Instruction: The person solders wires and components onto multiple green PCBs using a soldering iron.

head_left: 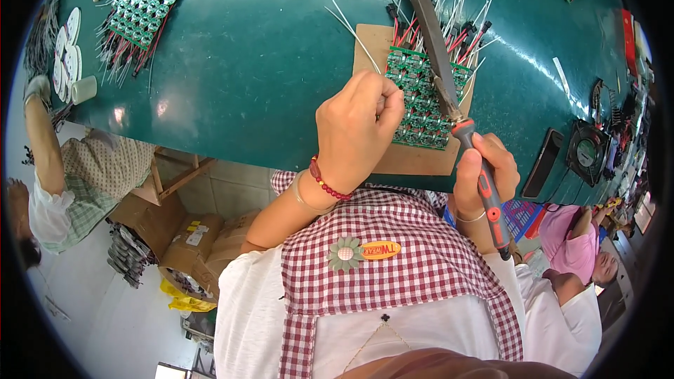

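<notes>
My right hand (484, 175) is wrapped round the grey and red handle of a soldering iron (493, 214). The iron's tip points up over a green panel of small circuit boards (414, 123). Red and white wires with black connectors stick out from the panel's far side. Just left of it, my left hand (361, 116) is closed in a pinch. A thin white wire (361, 43) runs down into those fingers; their tips are partly hidden. Brown cardboard (421, 160) lies under the panel. A long dark grey bar (428, 21) crosses above the panel, close to the iron's tip.
On the green table (260, 63) another wired board panel (144, 3) lies far left, near white discs (69, 56) and a white roll (83, 90). At the right are a black phone (543, 163) and a small fan (588, 151). Co-workers sit on both sides; cardboard boxes (189, 238) stand below left.
</notes>
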Demonstrator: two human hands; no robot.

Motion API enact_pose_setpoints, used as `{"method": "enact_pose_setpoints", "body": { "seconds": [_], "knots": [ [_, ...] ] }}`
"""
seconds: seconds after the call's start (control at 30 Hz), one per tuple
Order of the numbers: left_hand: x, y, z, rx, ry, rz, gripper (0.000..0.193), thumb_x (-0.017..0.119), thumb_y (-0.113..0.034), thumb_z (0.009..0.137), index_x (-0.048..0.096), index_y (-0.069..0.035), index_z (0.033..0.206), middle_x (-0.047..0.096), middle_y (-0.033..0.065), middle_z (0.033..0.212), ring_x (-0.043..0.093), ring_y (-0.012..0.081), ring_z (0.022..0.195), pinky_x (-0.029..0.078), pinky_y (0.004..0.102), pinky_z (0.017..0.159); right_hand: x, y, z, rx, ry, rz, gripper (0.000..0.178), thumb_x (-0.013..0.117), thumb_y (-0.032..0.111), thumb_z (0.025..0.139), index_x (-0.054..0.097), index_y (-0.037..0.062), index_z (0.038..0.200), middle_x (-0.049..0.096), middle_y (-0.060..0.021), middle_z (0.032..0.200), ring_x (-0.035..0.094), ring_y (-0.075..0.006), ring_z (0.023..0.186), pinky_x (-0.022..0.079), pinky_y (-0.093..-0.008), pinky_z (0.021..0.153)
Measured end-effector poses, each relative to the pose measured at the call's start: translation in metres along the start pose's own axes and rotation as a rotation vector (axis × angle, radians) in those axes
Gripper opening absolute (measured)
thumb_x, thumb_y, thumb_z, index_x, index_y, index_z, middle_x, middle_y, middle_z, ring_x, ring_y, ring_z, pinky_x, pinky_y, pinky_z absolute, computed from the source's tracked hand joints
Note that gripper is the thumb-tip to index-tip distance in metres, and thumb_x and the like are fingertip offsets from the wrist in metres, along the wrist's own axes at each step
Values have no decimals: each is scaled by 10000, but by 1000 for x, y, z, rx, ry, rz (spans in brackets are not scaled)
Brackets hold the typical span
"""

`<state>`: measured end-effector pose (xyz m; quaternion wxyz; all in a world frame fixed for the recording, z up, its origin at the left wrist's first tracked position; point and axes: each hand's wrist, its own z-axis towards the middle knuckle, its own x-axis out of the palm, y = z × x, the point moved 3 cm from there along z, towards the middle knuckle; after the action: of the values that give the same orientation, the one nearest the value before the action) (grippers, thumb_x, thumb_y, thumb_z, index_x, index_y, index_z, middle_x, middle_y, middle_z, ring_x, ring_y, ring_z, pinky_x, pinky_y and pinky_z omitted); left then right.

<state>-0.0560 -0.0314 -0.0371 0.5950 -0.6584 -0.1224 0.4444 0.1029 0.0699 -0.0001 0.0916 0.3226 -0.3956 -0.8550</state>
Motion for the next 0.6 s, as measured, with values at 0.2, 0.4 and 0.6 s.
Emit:
{"method": "enact_pose_setpoints", "body": {
  "seconds": [0.2, 0.4, 0.6],
  "knots": [
    [-2, -2, -3, -16, 16, -6, 141, 689, 7, 772, 555, -31, 749, 561, 43, 681, 523, 130, 512, 414, 269, 461, -10, -1, -12, -44, -149, 148, 200, 590, 146, 923, 559, -20, 1030, 534, -75, 593, 483, -163, 452, 412, -295, 464],
    [-13, -1, -10, -54, 28, -11, 127, 683, 16, 781, 565, -25, 757, 554, 33, 686, 507, 101, 528, 402, 244, 467, -18, -8, -9, 29, -15, 44, 325, 575, 282, 966, 531, 24, 1159, 586, -101, 692, 575, -200, 583, 453, -317, 520],
    [-17, -1, -17, -76, 60, -5, 126, 675, 19, 795, 558, -20, 773, 537, 29, 707, 499, 89, 535, 398, 232, 466, -18, -6, -14, -8, 69, 79, 281, 646, 118, 903, 528, 23, 1139, 567, -93, 683, 522, -188, 569, 440, -334, 555]
  ]
}}
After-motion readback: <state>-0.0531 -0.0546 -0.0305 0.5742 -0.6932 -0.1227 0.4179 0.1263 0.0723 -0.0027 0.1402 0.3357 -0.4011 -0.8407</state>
